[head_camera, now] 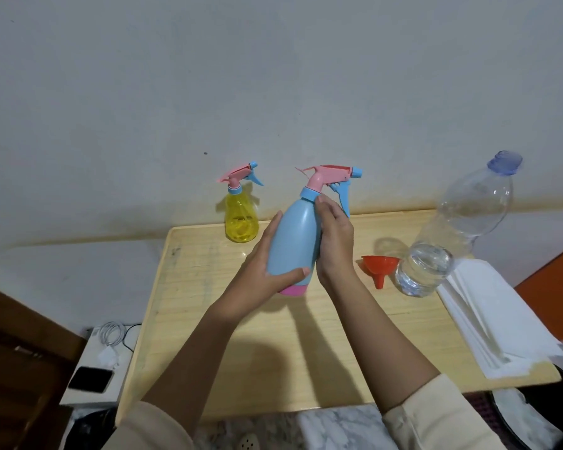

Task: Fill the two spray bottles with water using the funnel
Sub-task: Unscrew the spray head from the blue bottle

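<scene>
I hold a blue spray bottle (294, 241) with a pink base and a pink and blue trigger head, lifted above the wooden table (273, 362). My left hand (267, 267) wraps its lower body. Around its upper body, just under the collar, my right hand (333, 241) has its grip. At the table's far edge by the wall stands a yellow spray bottle (241, 222), its spray head on. A red funnel (378, 266) lies on the table to the right. Beside the funnel stands a large clear water bottle (452, 235) with a blue cap, water low in it.
A stack of white paper towels (494, 319) lies at the table's right edge. To the left, lower down, a white surface holds a phone (90, 380) and a coiled charger cable (111, 339). A pale wall stands close behind the table.
</scene>
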`<state>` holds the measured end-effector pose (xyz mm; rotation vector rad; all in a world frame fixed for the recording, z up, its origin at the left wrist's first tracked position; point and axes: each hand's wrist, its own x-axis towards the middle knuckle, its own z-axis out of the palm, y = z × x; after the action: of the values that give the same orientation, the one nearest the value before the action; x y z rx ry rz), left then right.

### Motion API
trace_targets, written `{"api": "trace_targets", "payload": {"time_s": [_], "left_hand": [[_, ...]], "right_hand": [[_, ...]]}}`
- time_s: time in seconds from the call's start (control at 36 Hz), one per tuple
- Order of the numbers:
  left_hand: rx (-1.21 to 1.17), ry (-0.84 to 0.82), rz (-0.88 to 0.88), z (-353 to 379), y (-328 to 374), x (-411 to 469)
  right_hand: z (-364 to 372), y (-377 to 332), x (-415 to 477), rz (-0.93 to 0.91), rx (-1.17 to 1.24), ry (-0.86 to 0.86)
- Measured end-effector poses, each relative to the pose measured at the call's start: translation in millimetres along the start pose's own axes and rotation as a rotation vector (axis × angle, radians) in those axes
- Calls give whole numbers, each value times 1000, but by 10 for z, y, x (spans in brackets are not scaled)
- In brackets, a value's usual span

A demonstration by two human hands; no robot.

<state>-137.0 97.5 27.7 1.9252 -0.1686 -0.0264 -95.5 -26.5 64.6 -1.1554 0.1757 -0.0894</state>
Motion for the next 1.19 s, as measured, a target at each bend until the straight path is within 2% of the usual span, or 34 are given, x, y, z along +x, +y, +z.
{"api": "trace_targets", "payload": {"time_s": [0.17, 0.25, 0.36, 0.56, 0.69, 0.78, 1.03, 1.19], "left_hand": [[58, -10, -11, -19, -73, -23], [69, 5, -19, -62, -124, -11], [51, 17, -35, -110, -246, -32], [281, 299, -162, -128, -483, -97], [89, 382, -248, -181, -647, -120], [0, 372, -254, -192, -774, -103], [-100, 262, -248, 6, -949, -29], [-57, 212, -240, 53, -1133, -21]], "right_hand": [[51, 2, 28, -4, -99, 70], [69, -49, 82, -54, -163, 21], [102, -207, 184, -119, -130, -13], [81, -479, 409, -207, -63, -13], [-35, -509, 481, -232, -94, 38], [-169, -340, 508, -187, -199, 18], [-614, 815, 332, 130, -874, -94], [-724, 1172, 269, 139, -1024, -91]]}}
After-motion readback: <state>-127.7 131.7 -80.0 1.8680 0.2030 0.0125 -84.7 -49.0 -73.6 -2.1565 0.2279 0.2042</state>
